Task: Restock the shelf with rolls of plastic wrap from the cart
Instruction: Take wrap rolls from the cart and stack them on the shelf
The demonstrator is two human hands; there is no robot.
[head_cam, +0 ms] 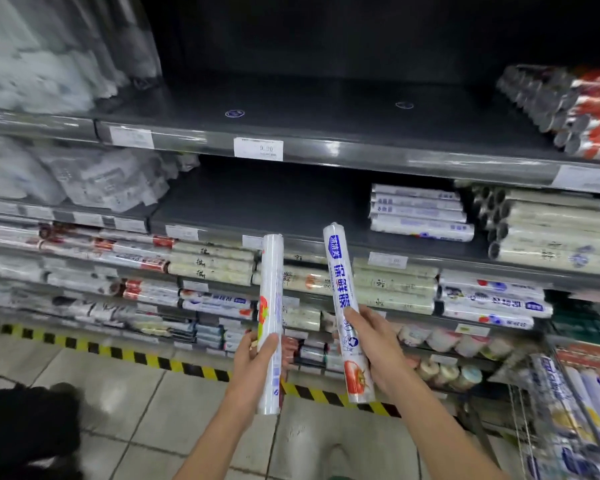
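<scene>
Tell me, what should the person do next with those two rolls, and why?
Probably raise the right hand and lay its roll flat beside the short stack of like rolls, where the shelf lies bare. The left hand grips a second roll, to follow.

The left hand (257,356) grips a white roll (271,282) below its middle, upright; the right hand (373,341) grips a blue-lettered roll (342,278), its top leaning left. Behind them a dark shelf (274,209) carries a stack of rolls (420,213) toward its right, and the wire cart (582,407), holding more rolls, stands at lower right
</scene>
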